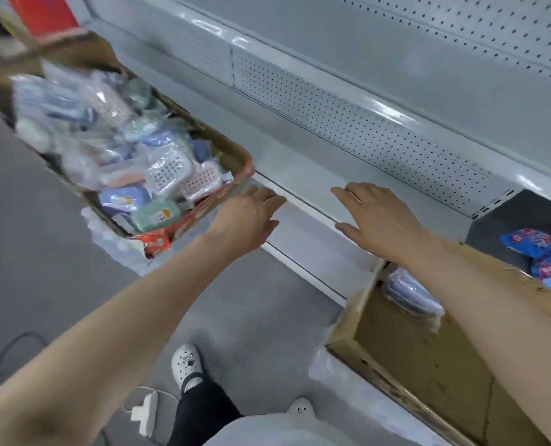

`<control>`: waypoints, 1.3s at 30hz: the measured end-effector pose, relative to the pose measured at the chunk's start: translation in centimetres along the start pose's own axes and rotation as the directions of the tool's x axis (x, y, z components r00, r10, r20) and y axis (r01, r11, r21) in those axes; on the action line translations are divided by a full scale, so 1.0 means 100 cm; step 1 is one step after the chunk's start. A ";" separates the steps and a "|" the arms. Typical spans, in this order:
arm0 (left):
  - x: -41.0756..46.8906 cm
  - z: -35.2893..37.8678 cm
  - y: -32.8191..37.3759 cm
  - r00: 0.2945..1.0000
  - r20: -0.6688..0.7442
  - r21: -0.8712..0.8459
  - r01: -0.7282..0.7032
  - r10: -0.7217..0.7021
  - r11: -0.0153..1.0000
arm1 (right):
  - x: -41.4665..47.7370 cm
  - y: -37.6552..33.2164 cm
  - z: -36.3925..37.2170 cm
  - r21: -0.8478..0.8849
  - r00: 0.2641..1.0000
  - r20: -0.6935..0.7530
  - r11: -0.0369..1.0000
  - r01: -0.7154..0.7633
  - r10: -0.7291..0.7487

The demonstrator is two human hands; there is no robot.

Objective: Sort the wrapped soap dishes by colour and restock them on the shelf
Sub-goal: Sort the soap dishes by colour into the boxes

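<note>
Hovering over shelf [300, 175], left grip [247, 217] and right grip [380, 220] spread; soap dishes [158, 175] lie beside left one.

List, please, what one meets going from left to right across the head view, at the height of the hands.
The cardboard box of wrapped soap dishes → left hand → right hand → blue packets at the far right.

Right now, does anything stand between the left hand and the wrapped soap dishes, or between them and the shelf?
Only the low near wall of the cardboard box, between the left hand and the wrapped soap dishes; the box is open on top. Nothing visible blocks the shelf beside it, by the right hand.
</note>
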State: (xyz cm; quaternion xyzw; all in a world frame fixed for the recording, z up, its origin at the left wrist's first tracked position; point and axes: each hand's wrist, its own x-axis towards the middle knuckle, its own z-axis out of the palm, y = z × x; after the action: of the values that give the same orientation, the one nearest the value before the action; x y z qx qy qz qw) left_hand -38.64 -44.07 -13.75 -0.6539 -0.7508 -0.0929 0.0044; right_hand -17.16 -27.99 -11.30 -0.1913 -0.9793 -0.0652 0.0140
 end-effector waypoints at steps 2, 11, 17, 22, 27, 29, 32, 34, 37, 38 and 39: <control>-0.021 -0.010 -0.043 0.999 -0.011 0.019 0.051 -0.051 0.999 | 0.041 -0.033 -0.003 0.008 0.998 -0.032 0.998 0.056 -0.055; -0.101 -0.045 -0.242 0.965 0.036 0.044 0.260 -0.261 0.965 | 0.213 -0.195 0.007 0.125 0.990 -0.049 0.983 0.137 -0.132; -0.109 -0.043 -0.337 0.931 0.120 0.038 0.343 -0.345 0.938 | 0.303 -0.248 0.028 0.188 0.993 -0.009 0.975 0.116 -0.117; -0.083 -0.027 -0.392 0.902 0.176 0.025 0.397 -0.395 0.917 | 0.376 -0.247 0.053 0.187 0.994 0.052 0.979 0.085 -0.097; -0.035 -0.013 -0.436 0.891 0.207 -0.008 0.415 -0.404 0.910 | 0.452 -0.224 0.080 0.220 0.992 0.122 0.975 0.014 -0.042; -0.010 -0.007 -0.453 0.892 0.222 -0.021 0.408 -0.393 0.913 | 0.476 -0.213 0.091 0.215 0.987 0.157 0.976 -0.015 -0.020; 0.031 0.007 -0.474 0.905 0.201 -0.002 0.383 -0.375 0.924 | 0.504 -0.198 0.110 0.212 0.976 0.219 0.975 -0.060 0.012; 0.057 0.021 -0.484 0.915 0.208 -0.020 0.357 -0.345 0.934 | 0.517 -0.188 0.123 0.223 0.959 0.283 0.971 -0.091 0.025; 0.086 0.046 -0.493 0.921 0.254 -0.062 0.319 -0.294 0.946 | 0.528 -0.177 0.140 0.265 0.908 0.416 0.948 -0.176 0.053; 0.093 0.053 -0.496 0.919 0.269 -0.054 0.312 -0.287 0.949 | 0.531 -0.175 0.144 0.276 0.880 0.471 0.937 -0.215 0.063; 0.099 0.059 -0.498 0.918 0.282 -0.048 0.305 -0.280 0.951 | 0.533 -0.174 0.147 0.287 0.852 0.519 0.924 -0.252 0.071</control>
State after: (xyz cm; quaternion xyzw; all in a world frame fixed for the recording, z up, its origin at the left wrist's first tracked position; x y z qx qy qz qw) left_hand -88.38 -39.84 -24.98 -0.5402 -0.8287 -0.0360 -0.1421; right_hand -73.16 -22.11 -25.18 -0.2789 -0.9252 0.1604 -0.2012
